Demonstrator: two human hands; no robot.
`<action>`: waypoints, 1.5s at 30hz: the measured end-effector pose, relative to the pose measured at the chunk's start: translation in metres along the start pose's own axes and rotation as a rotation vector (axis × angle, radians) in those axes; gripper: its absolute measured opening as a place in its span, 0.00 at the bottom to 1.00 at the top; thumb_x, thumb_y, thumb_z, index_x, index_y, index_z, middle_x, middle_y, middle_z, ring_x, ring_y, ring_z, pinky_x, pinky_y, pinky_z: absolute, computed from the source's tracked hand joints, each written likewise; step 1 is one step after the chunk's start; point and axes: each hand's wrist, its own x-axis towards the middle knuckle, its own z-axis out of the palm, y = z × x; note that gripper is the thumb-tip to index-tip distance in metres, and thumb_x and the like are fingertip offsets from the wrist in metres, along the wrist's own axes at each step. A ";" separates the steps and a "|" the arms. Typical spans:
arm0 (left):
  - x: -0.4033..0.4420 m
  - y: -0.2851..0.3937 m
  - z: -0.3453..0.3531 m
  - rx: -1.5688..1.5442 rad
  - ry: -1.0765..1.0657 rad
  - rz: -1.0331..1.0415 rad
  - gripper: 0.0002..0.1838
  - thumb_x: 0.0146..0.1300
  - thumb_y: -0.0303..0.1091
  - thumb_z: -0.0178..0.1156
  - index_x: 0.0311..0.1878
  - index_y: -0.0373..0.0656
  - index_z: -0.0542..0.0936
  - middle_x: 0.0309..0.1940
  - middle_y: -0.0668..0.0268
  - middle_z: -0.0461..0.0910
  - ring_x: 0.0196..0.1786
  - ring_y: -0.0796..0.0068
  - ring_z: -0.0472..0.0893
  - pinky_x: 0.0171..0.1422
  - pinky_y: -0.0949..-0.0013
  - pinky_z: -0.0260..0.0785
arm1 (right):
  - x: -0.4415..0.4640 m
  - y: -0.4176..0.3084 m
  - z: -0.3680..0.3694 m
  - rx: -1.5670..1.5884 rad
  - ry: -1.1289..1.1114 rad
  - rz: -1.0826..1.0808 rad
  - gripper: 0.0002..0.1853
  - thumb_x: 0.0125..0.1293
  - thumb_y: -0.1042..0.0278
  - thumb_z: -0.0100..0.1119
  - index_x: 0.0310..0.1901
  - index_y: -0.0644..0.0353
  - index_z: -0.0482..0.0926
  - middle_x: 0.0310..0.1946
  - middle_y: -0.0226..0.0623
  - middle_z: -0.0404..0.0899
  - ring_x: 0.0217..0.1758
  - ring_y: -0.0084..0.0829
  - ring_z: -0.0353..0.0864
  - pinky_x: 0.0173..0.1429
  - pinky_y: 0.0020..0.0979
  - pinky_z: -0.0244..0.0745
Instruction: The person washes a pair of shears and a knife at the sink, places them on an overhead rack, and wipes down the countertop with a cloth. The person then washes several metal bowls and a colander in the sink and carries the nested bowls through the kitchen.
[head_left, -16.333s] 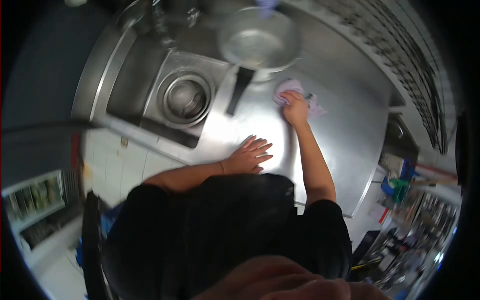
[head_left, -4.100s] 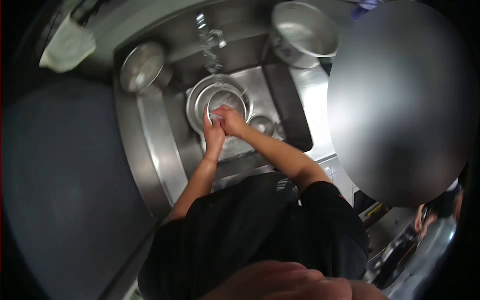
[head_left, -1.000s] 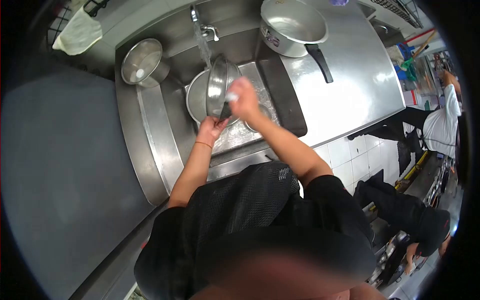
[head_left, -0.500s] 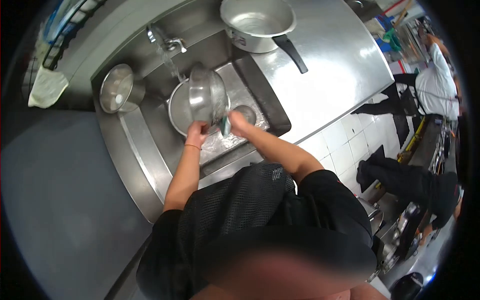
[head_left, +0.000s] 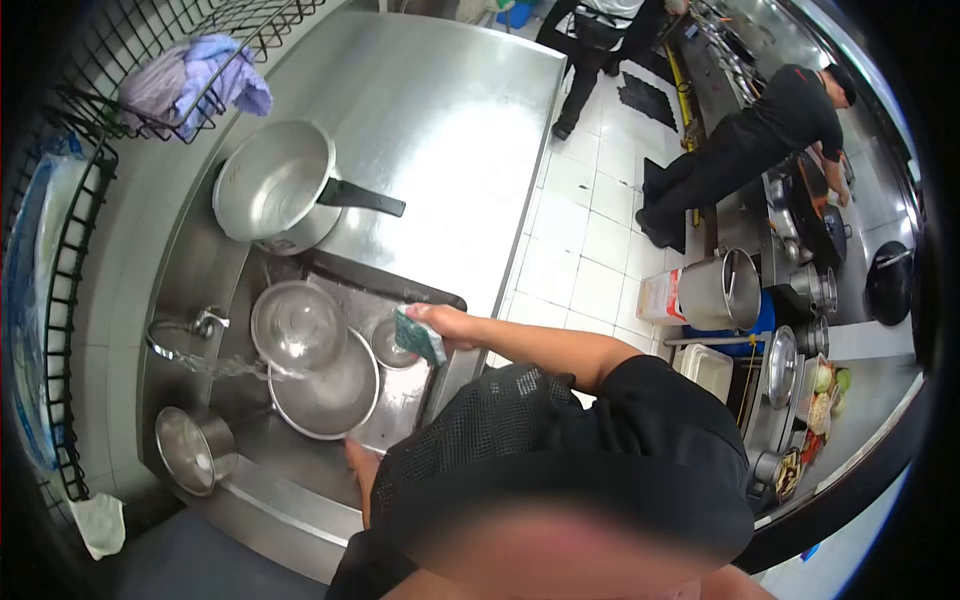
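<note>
My right hand (head_left: 447,323) is closed on a green scouring pad (head_left: 420,336) with a pale side, above the right side of the sink (head_left: 395,415). My left hand (head_left: 362,462) is by the lower rim of a wide round metal pan (head_left: 335,400); its fingers are mostly hidden, and whether it grips the rim I cannot tell. A shiny metal bowl (head_left: 298,325) rests partly over the pan. Beside them in the sink sits a small round metal dish (head_left: 393,345). Water runs from the faucet (head_left: 208,322) toward the bowl and pan.
A pot with a black handle (head_left: 275,185) stands on the steel counter (head_left: 440,130). A smaller pot (head_left: 193,450) leans at the sink's left. Wire racks with a purple cloth (head_left: 205,80) hang on the wall. Two people work across the tiled floor (head_left: 570,235).
My view has swung right. The bowl, tilted up between my hands before, now lies over the pan. My right hand has moved away from it with the scouring pad, and my left hand has left the bowl.
</note>
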 end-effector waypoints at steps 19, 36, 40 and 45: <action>-0.112 0.040 -0.171 -0.494 1.006 0.290 0.03 0.43 0.18 0.51 0.23 0.36 0.70 0.59 0.60 0.71 0.67 0.53 0.62 0.68 0.32 0.35 | 0.130 0.056 0.148 -0.721 -0.536 -0.071 0.21 0.57 0.74 0.56 0.55 0.56 0.72 0.44 0.36 0.75 0.44 0.29 0.74 0.50 0.28 0.69; -0.156 0.034 -0.176 -1.552 0.879 0.210 0.11 0.42 0.12 0.51 0.17 0.41 0.64 0.53 0.49 0.75 0.39 0.73 0.77 0.43 0.76 0.66 | 0.174 0.081 0.219 -1.288 -0.275 -0.640 0.15 0.56 0.70 0.53 0.47 0.53 0.73 0.38 0.50 0.78 0.45 0.49 0.77 0.50 0.45 0.70; -0.150 0.028 -0.197 -1.603 0.909 0.117 0.11 0.42 0.11 0.50 0.18 0.40 0.65 0.50 0.52 0.77 0.40 0.73 0.76 0.45 0.75 0.66 | 0.118 0.121 0.216 -1.019 -0.705 -0.829 0.17 0.57 0.67 0.49 0.50 0.53 0.73 0.46 0.48 0.75 0.51 0.45 0.75 0.54 0.42 0.70; -0.151 0.002 -0.195 -1.608 0.781 -0.002 0.11 0.41 0.12 0.50 0.19 0.41 0.67 0.34 0.63 0.79 0.31 0.79 0.74 0.34 0.77 0.66 | 0.162 0.054 0.165 -2.133 -0.549 -0.519 0.17 0.57 0.65 0.50 0.49 0.53 0.76 0.45 0.48 0.73 0.50 0.46 0.73 0.59 0.37 0.67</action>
